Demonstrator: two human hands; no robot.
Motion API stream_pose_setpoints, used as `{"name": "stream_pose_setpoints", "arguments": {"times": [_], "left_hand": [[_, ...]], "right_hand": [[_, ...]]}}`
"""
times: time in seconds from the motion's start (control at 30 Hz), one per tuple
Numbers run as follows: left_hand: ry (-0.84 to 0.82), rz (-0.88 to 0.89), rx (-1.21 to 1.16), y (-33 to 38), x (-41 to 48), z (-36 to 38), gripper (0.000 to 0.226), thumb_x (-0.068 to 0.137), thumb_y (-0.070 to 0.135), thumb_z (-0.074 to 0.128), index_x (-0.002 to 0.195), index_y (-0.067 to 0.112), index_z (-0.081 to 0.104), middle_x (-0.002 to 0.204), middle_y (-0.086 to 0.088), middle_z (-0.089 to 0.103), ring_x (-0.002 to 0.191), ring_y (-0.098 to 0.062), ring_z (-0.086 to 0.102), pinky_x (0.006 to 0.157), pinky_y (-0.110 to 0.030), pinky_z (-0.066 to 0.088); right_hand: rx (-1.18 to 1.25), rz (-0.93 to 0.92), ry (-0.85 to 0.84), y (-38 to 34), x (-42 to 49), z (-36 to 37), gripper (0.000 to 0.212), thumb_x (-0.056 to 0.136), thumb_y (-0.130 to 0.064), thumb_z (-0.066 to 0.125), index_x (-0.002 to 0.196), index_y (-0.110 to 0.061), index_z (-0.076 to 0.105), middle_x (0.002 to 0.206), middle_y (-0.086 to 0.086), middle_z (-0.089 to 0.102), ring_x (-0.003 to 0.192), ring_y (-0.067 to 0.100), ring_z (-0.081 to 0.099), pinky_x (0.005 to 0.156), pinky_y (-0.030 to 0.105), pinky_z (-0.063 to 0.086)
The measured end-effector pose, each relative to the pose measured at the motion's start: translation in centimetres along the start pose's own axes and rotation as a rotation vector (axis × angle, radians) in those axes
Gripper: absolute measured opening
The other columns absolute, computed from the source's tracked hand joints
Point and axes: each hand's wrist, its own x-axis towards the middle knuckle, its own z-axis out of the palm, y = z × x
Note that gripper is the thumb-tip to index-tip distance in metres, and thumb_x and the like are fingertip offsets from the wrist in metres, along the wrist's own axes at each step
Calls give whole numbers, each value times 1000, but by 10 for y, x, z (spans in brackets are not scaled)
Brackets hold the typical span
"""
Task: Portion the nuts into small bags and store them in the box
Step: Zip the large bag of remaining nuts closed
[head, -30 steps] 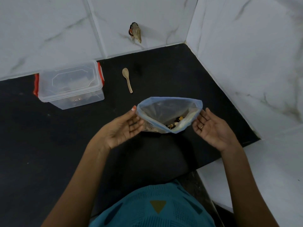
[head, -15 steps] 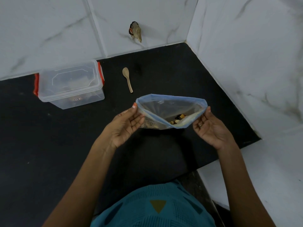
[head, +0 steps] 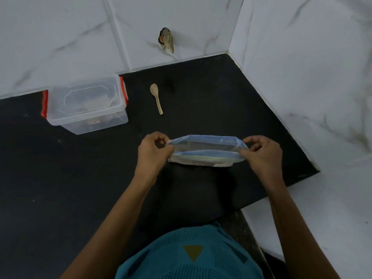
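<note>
At frame centre our left hand point(head: 152, 153) and right hand point(head: 263, 154) pinch the 2 ends of the zip bag point(head: 205, 151). The lidded box point(head: 86, 104) sits upper left, a wooden spoon point(head: 156, 98) beside it.

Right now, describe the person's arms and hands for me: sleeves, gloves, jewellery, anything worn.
The left hand and right hand are ungloved, and neither wrist carries a watch or bangle. Both forearms show no sleeve as far as the frame reaches. Rings or nail paint cannot be made out. The shirt below is teal and textured, with a mustard triangle on it.
</note>
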Motion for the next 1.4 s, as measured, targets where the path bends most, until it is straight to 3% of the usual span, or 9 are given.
{"name": "stream_pose_setpoints", "arguments": {"times": [0.17, 0.33, 0.5, 0.6, 0.7, 0.9, 1.07, 1.23, 1.4], "left_hand": [[122, 227, 126, 0, -1, -1, 22, 85, 6, 58, 77, 27, 53, 99, 3, 51, 85, -7, 52, 67, -16, 44], [-49, 15, -172, 5, 2, -6, 26, 90, -2, 43, 81, 15, 59, 92, -1, 54, 74, -7, 50, 54, -9, 43], [-158, -25, -250, 4, 0, -11, 29, 90, -3, 39, 83, 13, 61, 93, -5, 57, 69, -4, 52, 49, -7, 41], [-19, 76, -121, 0, 3, -10, 29, 87, -6, 41, 80, 12, 62, 103, -6, 54, 79, -7, 51, 53, -6, 42], [84, 138, -115, -5, 1, -5, 32, 88, -5, 41, 77, 17, 61, 97, -3, 56, 77, -6, 52, 56, -8, 43], [88, 133, -136, -6, -2, -2, 31, 90, -2, 38, 79, 19, 57, 88, 1, 57, 81, -9, 54, 63, -16, 46], [57, 169, 87, -1, -2, -6, 19, 95, 8, 41, 90, 19, 56, 88, 6, 55, 77, -9, 56, 56, -13, 45], [29, 176, 240, 3, 1, -9, 13, 95, 13, 43, 92, 17, 55, 92, -1, 55, 72, -7, 53, 52, -12, 40], [60, 108, 218, 5, 1, -13, 6, 91, 17, 50, 86, 19, 47, 100, -6, 50, 83, -13, 55, 63, -19, 46]], "right_hand": [[-103, -81, 29, -4, -1, -3, 24, 78, -7, 68, 92, -24, 56, 79, -7, 54, 71, 6, 53, 66, 22, 46], [56, 91, -242, -10, 0, -14, 17, 84, -7, 60, 92, -22, 59, 85, -7, 56, 78, 6, 54, 63, 18, 43], [387, 356, -415, -9, 3, -22, 19, 84, 0, 57, 89, -18, 61, 96, 4, 60, 91, 17, 57, 82, 29, 48], [541, 334, -345, -6, 2, -17, 28, 80, 13, 51, 82, -15, 59, 80, 2, 54, 77, 12, 54, 79, 29, 50], [315, 92, -231, -4, 0, -11, 34, 76, 15, 55, 77, -18, 59, 75, 0, 51, 69, 7, 50, 68, 20, 48], [-62, -375, 63, 1, -6, -3, 23, 78, 3, 62, 78, -18, 53, 95, -3, 48, 73, 1, 50, 62, 1, 42], [-59, -313, -58, 2, 0, -6, 18, 86, 1, 52, 95, -12, 61, 99, -3, 50, 79, -4, 49, 64, -2, 40], [-73, -213, -125, 1, 1, -9, 20, 90, -2, 48, 104, -11, 60, 104, 1, 53, 91, 7, 51, 69, 13, 41], [-32, -168, 76, -3, -6, -6, 12, 86, -4, 56, 90, -15, 53, 93, -2, 51, 72, 2, 49, 58, 13, 40]]}}
